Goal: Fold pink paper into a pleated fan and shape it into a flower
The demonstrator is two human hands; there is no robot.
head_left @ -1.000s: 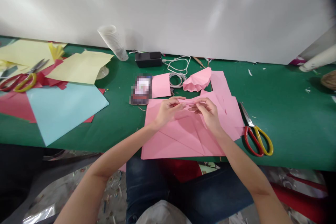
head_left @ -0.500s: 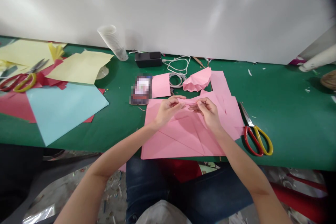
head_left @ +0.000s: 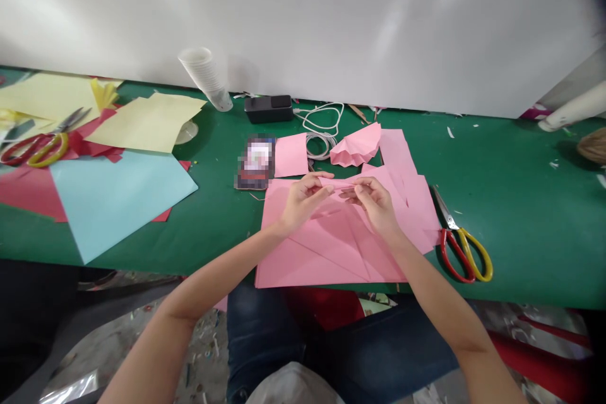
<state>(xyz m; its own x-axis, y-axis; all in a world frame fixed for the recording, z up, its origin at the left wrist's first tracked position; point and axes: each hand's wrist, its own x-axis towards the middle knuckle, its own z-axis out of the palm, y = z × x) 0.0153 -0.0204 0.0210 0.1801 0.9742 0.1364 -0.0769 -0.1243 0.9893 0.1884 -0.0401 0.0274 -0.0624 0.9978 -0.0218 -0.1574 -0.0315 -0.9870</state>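
Note:
Between my two hands is a narrow folded piece of pink paper [head_left: 338,183]. My left hand [head_left: 305,196] pinches its left end, and my right hand [head_left: 375,199] pinches the right end between thumb and fingers. Both hands are just above a stack of pink paper sheets [head_left: 303,259] spread on the table. Behind them lies a pleated, fan-like pink paper [head_left: 355,146]. A small pink paper square [head_left: 291,155] is to its left. Scissors [head_left: 457,237] with one red and one yellow handle rest at the stack's right side.
The green table [head_left: 530,214] meets a white wall. At the back stand stacked plastic cups [head_left: 206,76] and a black box [head_left: 269,109] with a white cable [head_left: 322,145]. A blurred-out phone [head_left: 255,163] lies nearby. Leftward are a light blue sheet [head_left: 118,196], a yellow sheet [head_left: 146,120] and other scissors [head_left: 45,145].
Both hands stay nearly in the same place, still pinching the folded pink paper. The whole view has shifted very slightly; nothing else has visibly moved.

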